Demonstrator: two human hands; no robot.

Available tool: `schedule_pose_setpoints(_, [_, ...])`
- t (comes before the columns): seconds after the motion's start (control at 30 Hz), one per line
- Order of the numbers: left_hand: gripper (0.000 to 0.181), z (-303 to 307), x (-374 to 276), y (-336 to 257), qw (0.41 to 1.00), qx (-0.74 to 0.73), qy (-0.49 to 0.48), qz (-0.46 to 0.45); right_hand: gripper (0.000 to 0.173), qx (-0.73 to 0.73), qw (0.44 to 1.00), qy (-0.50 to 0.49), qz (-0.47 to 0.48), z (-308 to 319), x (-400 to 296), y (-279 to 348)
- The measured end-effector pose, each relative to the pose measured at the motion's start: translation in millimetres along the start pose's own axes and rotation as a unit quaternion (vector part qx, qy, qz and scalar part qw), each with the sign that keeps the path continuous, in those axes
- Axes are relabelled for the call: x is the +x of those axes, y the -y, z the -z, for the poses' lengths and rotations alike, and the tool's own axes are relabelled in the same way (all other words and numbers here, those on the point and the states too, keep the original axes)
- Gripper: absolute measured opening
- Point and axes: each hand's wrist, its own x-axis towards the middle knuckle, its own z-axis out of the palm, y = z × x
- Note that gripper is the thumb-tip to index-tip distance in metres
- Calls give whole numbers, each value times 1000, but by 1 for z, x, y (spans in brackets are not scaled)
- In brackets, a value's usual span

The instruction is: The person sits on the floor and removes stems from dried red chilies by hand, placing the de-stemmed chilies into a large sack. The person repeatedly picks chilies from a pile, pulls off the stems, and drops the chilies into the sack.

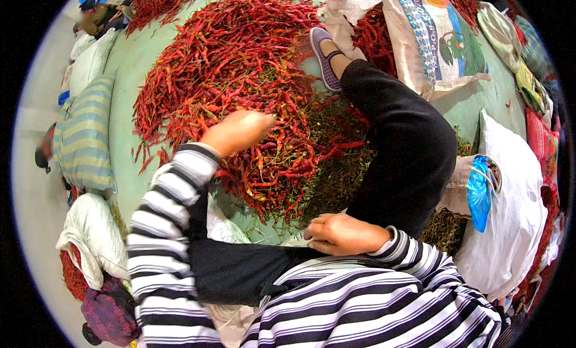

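A large heap of dried red chilli peppers [225,55] spreads over the pale green floor in front of me. Over the near left side of this heap is my left hand [240,130], its fingers curled downward; whether a chilli is between them cannot be seen. My right hand [344,234] rests near my lap, fingers bent, with their tips turned inward and partly hidden. Between the heap and my black-trousered leg lies a pile of chilli stems [333,190], brown-green, with a few red chillies on it.
An open printed woven sack [405,42] holding red chillies stands beyond my foot. A striped sack [85,134] and a white sack [96,231] line the left. At right lie a large white sack [508,213] and a blue plastic bag [478,195]. Other people sit at the left edge.
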Motion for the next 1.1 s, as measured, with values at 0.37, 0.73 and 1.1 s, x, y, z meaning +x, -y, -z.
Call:
schedule_pose_setpoints(0.37, [13,-117,74,-61,997,-4,-79,5,19,-28,999,-12,-21,-13,-13,-34])
schedule_pose_setpoints(0.73, [19,-75,31,-93,955,-179,-185,147,22,-3,999,-15,-45,-8,-2,-20])
schedule_pose_setpoints(1.1, [14,-133,49,-136,974,-73,-196,87,20,1,997,-55,-56,-19,-32,-8])
